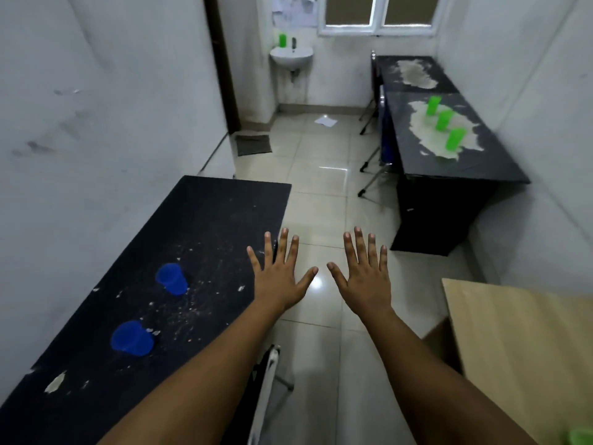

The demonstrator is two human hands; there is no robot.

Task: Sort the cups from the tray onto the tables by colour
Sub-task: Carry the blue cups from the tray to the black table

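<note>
White walls close in a narrow room with a pale tiled floor [321,194], a window [378,14] at the far end and a small wall sink [291,56] below and left of it. Both arms reach forward over the floor: the left hand [278,277] and the right hand [365,277] hang side by side, palms down, fingers straight and spread wide, gripping nothing and touching nothing. Along the left wall stands a black table [205,220] with a scuffed, speckled top; two blue cups [171,279] stand on it mouth down, well apart from each other, the nearer one [132,338] closer to the camera. Against the right wall stands a second black table [481,165] with its surface worn through in pale patches; three green cups [444,119] stand upside down in a row on one patch. A light wooden table [513,348] fills the lower right corner, and a blurred green shape [580,436] shows at its very edge; I cannot tell what it is. Another green thing [282,40] stands on the sink rim
</note>
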